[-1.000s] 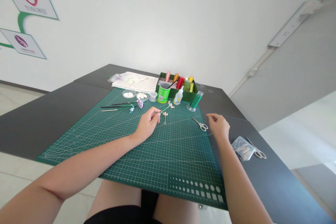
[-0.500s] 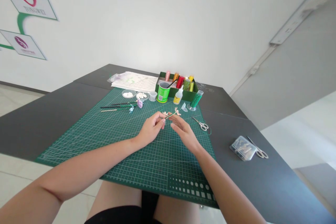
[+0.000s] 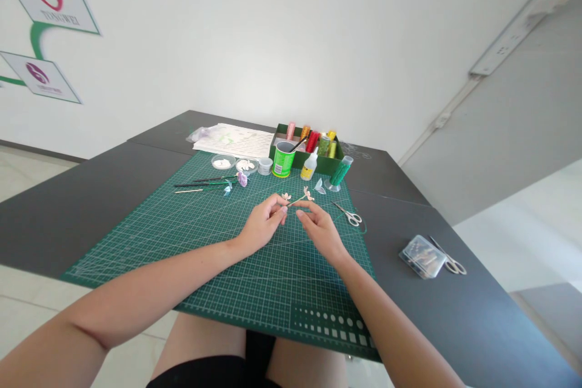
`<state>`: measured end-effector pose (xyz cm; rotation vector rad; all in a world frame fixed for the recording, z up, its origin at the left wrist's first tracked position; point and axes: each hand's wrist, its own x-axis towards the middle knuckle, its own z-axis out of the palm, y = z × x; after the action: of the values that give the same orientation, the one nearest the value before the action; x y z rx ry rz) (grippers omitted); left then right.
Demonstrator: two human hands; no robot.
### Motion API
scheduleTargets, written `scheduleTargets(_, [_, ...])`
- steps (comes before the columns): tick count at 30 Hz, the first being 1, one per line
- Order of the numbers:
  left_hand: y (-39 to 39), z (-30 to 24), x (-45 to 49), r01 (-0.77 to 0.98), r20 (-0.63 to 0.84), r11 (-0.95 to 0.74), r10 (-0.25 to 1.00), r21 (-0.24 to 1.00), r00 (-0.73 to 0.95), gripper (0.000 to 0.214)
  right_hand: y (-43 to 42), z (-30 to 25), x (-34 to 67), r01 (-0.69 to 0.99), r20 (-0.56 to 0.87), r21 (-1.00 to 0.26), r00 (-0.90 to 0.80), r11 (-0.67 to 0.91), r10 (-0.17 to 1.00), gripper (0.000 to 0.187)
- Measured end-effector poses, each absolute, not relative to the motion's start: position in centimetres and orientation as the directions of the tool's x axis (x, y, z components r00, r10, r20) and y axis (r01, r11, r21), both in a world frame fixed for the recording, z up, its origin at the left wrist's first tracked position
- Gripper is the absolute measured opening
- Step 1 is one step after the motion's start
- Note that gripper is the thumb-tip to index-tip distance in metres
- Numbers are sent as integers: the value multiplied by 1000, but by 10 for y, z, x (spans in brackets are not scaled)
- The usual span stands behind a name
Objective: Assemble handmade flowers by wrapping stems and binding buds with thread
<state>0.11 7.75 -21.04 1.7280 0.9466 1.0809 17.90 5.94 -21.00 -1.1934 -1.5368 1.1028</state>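
Between the thumb and fingers of my left hand is the thin stem of a small artificial flower with pale pink petals. The stem slants up to the right, over the cutting mat. My right hand is beside it, index fingertip at the stem and thumb apart below. Just beyond my left fingertips, another pale blossom shows; whether it is held or lies on the mat I cannot tell. Left of my hands lie a purple flower and a light-blue one on stems.
On the green cutting mat stand a green can, a glue bottle, a green thread spool and dishes of white pieces. Behind is a box of thread spools. Scissors and a plastic case lie right.
My right index finger has bent in toward the stem, and the other fingers have curled. The left hand keeps its pinch in nearly the same place.
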Motion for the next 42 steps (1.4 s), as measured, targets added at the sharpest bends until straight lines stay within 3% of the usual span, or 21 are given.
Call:
scheduleTargets(3, [77,-213,2,165,267,-336,902,927,340,18,59,-208,180,284,173,-935,-155,212,973,32])
scheduleTargets(10, [74,-212,3,192,243,-317,912,929,331,17,56,-208,181,418,237,-859,-185,295,954,31])
scheduleTargets(17, [77,-214,2,402,129,-282,921,871,367,14,49,-196,186,502,247,-802,-212,322,946,27])
scheduleTargets(23, [77,-216,0,543,79,-333,896,771,438,9,43,-183,193,438,182,-842,-320,315,930,28])
scheduleTargets(29, [67,-205,-1,633,16,-464,814,620,581,10,44,-168,205,284,243,-912,-207,296,948,29])
scheduleTargets(35, [60,-200,2,555,36,-633,676,540,736,10,53,-171,223,187,258,-942,-118,277,959,32])
scheduleTargets(42, [56,-200,2,464,93,-728,581,505,809,11,65,-181,232,266,204,-938,-96,223,974,39])
